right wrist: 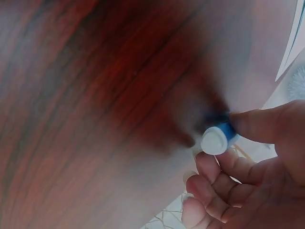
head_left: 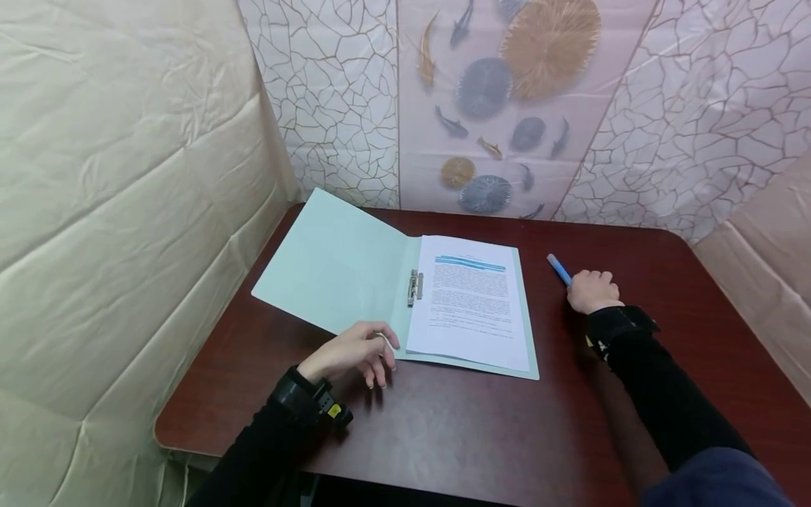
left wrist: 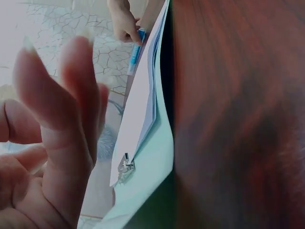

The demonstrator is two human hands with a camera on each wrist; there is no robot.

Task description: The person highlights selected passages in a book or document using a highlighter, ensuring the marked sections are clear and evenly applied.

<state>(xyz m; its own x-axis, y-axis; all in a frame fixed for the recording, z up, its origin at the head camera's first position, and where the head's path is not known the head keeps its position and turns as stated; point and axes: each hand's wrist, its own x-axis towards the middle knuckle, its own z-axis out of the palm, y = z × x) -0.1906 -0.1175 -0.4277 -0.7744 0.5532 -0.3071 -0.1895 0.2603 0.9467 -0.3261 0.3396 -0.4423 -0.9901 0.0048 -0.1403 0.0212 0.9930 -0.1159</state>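
Observation:
To the right of the folder, my right hand (head_left: 593,290) pinches a blue highlighter (head_left: 559,269) between thumb and fingers, close over the table. Its white end (right wrist: 213,140) faces the camera in the right wrist view. A pale green folder (head_left: 336,264) lies spread out, its cover turned to the left. Printed sheets (head_left: 472,303) sit on its right side, with blue bands across the top lines of text. My left hand (head_left: 356,351) hovers by the folder's lower edge near the spine, fingers loosely bent, holding nothing.
A metal clip (head_left: 413,287) is fixed along the folder's spine. The dark red-brown table (head_left: 443,429) has rounded corners. Patterned cloth (head_left: 342,105) hangs behind it, and a cream cloth (head_left: 127,211) hangs at the left side.

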